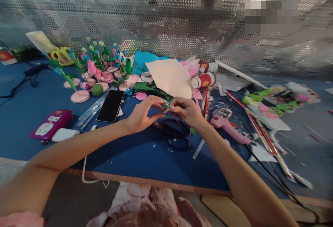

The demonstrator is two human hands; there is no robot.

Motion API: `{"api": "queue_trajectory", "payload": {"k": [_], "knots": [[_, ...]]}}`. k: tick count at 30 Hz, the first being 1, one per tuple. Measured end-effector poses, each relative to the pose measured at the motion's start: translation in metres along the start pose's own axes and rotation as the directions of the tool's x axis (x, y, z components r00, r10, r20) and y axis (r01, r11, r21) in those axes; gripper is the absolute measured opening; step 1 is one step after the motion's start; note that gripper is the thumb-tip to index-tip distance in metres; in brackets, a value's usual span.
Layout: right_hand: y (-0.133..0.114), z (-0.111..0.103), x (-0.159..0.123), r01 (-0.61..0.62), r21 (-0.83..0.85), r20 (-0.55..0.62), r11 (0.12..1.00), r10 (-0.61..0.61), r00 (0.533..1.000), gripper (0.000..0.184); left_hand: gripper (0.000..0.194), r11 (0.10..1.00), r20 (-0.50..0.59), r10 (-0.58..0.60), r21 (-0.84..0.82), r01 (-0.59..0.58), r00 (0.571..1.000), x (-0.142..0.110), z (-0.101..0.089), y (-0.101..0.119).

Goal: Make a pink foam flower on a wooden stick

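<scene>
My left hand (144, 114) and my right hand (186, 111) meet over the middle of the blue table. The fingers of my right hand are pinched together on a small, thin piece, too small to name. My left thumb and fingers curve around the other side of it, and their tips close in on it. Just below my hands lies a pair of dark-handled scissors (179, 144). Behind them are green paper strips (145, 86) and a large cream paper sheet (170, 77). Left of my left hand lies a black phone (110, 106).
Paper flowers on round pink bases (80, 96) crowd the back left. A purple power socket (52, 124) with a white charger (65, 135) sits at left. To the right are a pink glue gun (230, 129), paper cups (203, 80) and red-white strips (262, 135). Perforated metal (166, 22) stands behind.
</scene>
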State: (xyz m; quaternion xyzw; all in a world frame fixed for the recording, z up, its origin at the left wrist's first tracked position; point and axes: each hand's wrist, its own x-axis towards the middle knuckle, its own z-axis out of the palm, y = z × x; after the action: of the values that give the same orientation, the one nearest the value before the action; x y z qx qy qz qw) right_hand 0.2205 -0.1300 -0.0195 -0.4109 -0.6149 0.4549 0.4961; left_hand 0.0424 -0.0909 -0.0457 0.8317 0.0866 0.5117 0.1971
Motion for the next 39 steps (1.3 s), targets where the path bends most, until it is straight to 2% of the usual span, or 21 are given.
{"api": "queue_trajectory", "payload": {"k": [8,19,29,35,37,39], "knots": [[-0.002,0.003,0.000,-0.025,0.040,0.002,0.999,0.024,1.000,0.042,0.033,0.999,-0.011,0.046,0.013,-0.046,0.999,0.002,0.000,0.002],[-0.002,0.011,-0.001,-0.007,0.066,-0.093,0.998,0.013,0.996,0.047,0.032,0.995,-0.037,0.094,0.036,-0.093,0.995,0.006,-0.002,0.006],[0.003,0.012,-0.003,0.040,-0.003,-0.128,0.999,-0.040,0.991,0.051,0.036,0.974,-0.052,-0.079,-0.218,0.066,0.996,0.002,0.003,0.002],[0.006,0.010,-0.005,0.073,0.014,-0.108,0.997,-0.071,0.992,0.060,0.034,0.952,-0.058,-0.154,-0.275,0.132,0.986,0.006,0.001,0.003],[0.008,0.009,-0.005,0.106,-0.043,-0.143,0.993,-0.111,0.984,0.059,0.034,0.930,-0.058,-0.216,-0.316,0.187,0.975,0.008,-0.001,0.004],[0.011,0.007,-0.005,0.163,-0.132,-0.230,0.978,-0.190,0.954,0.054,0.036,0.892,-0.058,-0.297,-0.374,0.256,0.953,0.011,-0.002,0.006]]}}
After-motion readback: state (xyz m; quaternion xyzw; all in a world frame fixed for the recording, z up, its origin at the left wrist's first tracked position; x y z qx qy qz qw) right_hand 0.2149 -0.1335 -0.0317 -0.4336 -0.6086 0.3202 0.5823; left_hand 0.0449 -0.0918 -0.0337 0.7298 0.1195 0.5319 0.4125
